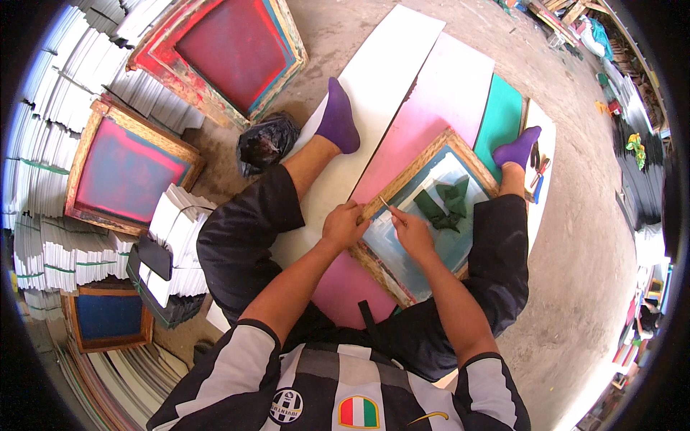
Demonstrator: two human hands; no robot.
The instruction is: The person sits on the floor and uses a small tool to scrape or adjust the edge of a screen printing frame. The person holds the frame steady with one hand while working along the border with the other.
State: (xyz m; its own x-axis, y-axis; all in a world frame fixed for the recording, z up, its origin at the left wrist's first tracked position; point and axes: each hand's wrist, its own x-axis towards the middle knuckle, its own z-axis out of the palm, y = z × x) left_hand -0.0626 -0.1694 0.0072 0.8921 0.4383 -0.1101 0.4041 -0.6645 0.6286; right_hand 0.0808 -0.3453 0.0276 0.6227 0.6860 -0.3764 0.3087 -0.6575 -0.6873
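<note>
A wooden-framed printing screen (417, 168) lies tilted between my legs, its mesh (399, 263) smeared pale blue and white. My left hand (344, 227) is closed around the frame's left edge. Just to its right, over the mesh near that edge, my right hand (412, 233) pinches a thin, pale, stick-like tool (384, 202) whose tip points at the frame; its exact kind is too small to make out. On the mesh beyond my right hand rest crumpled dark green pieces (451, 203), of cloth or paper.
White (388, 54), pink (438, 93) and green boards (501, 108) lie beneath. Hand tools (539, 179) sit by my right foot. A black plastic bag (267, 142) is near my left knee. Red-stained screens (233, 54) and paper stacks (61, 172) stand at left.
</note>
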